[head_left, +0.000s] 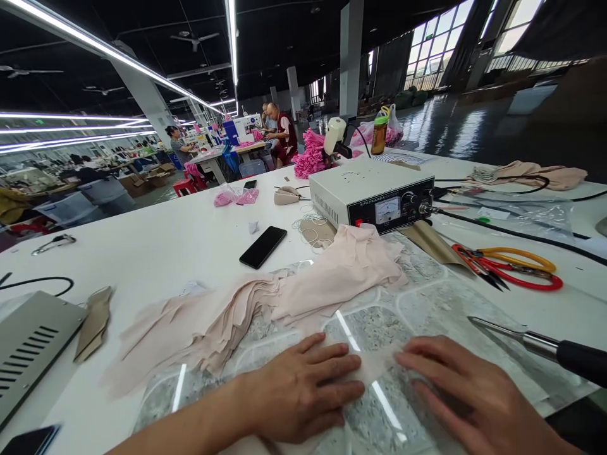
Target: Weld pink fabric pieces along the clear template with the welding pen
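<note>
My left hand [303, 392] lies palm down with its fingers spread over a thin, pale pink piece of fabric [377, 365]. At that piece's right end, my right hand [465, 385] touches the edge with its fingertips, its thumb apart from them. The fabric rests on a clear sheet [427, 303] over a grey stone-patterned mat. Beyond my hands, layered pale pink fabric pieces [237, 309] spread in a loose stack, with another pile [341, 272] against them. To the right of my right hand lies a pointed metal tool [540, 344] with a black handle.
A metal box with a dial [374, 196] stands behind the fabric. Red-and-orange-handled scissors [512, 265] lie at right, a black phone [263, 247] at centre. Another vented box [38, 347] is at left. Pink bundles [310, 151] and a bottle [379, 134] stand farther back; people sit at sewing machines beyond.
</note>
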Available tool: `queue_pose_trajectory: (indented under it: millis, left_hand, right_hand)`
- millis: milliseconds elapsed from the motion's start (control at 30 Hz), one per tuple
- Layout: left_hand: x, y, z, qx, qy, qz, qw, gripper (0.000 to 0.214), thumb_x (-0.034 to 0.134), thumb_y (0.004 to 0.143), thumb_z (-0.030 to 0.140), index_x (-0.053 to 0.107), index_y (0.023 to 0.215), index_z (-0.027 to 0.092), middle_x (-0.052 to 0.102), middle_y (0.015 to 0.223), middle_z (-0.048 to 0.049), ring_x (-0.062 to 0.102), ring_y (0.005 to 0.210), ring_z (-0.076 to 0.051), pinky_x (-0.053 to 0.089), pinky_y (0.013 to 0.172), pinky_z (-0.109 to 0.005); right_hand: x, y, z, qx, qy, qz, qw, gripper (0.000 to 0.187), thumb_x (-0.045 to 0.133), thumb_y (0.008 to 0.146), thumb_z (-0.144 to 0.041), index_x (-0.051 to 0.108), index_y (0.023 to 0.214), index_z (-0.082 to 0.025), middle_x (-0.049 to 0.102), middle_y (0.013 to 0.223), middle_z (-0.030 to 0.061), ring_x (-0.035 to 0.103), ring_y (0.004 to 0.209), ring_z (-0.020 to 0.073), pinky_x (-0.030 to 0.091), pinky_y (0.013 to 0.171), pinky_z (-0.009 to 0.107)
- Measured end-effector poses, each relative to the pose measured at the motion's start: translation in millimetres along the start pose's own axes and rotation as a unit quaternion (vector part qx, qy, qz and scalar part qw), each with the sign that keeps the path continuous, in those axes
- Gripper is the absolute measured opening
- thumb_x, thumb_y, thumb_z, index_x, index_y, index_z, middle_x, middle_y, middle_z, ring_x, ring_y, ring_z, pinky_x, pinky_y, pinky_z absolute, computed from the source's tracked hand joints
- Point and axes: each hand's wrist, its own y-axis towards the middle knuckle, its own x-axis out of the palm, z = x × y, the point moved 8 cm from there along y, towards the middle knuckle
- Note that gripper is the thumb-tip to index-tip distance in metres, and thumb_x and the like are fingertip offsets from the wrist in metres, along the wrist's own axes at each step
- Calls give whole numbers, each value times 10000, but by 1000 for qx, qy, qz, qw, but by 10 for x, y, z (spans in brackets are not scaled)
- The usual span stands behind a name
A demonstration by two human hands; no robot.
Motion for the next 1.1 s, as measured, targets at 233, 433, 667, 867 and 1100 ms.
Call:
queue_pose_trajectory:
  millis: [233, 433, 667, 867, 1100]
  left_hand:
    - [-88, 13, 32, 1, 10, -14, 1000, 360, 413, 988, 343, 484, 1302, 182, 463, 1433, -74, 418, 1336, -246, 276, 1145, -418]
    - [-147, 125, 59, 9, 16, -13, 1000, 378, 410, 991, 362, 485, 1305, 165, 493, 1405, -78, 419, 1334, -241, 228, 1168, -411]
    - [-33, 262, 62, 30, 60, -30, 997, 409, 376, 1009, 402, 484, 1324, 165, 477, 1424, -64, 425, 1336, -249, 226, 1167, -439]
    - [-75, 231, 70, 35, 90, -17, 995, 420, 344, 1015, 438, 490, 1318, 186, 481, 1422, -42, 453, 1314, -230, 255, 1156, -409]
    - [-14, 317, 48, 58, 101, 37, 993, 434, 355, 1009, 462, 494, 1307, 179, 495, 1409, -29, 428, 1327, -209, 210, 1172, -404]
  right_hand:
    - [-79, -107, 183, 25, -65, 52, 996, 216, 439, 995, -244, 613, 1122, -226, 553, 1139, 74, 577, 1000, 235, 536, 833, 340]
    - [-119, -122, 178, 14, -43, 34, 998, 215, 435, 1004, -246, 579, 1164, -234, 544, 1142, 59, 569, 1020, 203, 538, 820, 273]
    - [65, 45, 153, -9, -53, 24, 998, 235, 360, 999, -139, 589, 1005, -194, 536, 1101, 89, 552, 1014, 212, 534, 776, 288]
    - [-49, -17, 218, -11, -74, 68, 995, 235, 373, 995, -137, 585, 1087, -179, 542, 1106, 98, 564, 1001, 213, 538, 776, 285]
    - [31, -129, 175, -40, -74, 7, 996, 333, 361, 951, -80, 621, 1116, -205, 500, 1249, 86, 513, 1123, 222, 514, 896, 313]
